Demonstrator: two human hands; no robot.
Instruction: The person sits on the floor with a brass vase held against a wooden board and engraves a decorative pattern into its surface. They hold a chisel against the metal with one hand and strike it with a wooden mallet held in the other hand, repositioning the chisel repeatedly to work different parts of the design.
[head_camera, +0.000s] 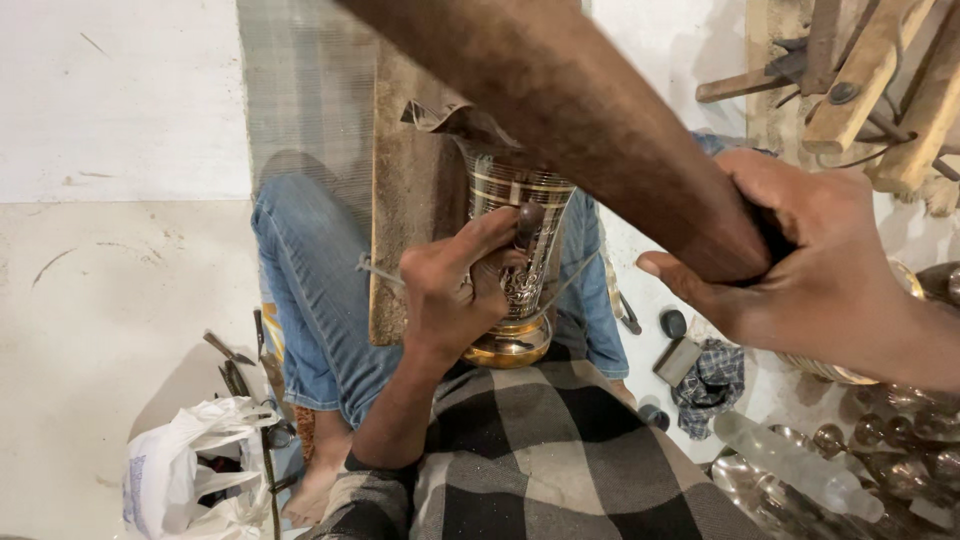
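Our left hand (455, 290) is closed around a thin metal tool (527, 222), pressing its tip against the engraved brass vase (520, 260), which lies between our knees against a wooden board (410, 200). Our right hand (800, 270) is wrapped tight around a thick wooden mallet (580, 110) raised over the vase. A white plastic bag (190, 470) sits on the floor, near left.
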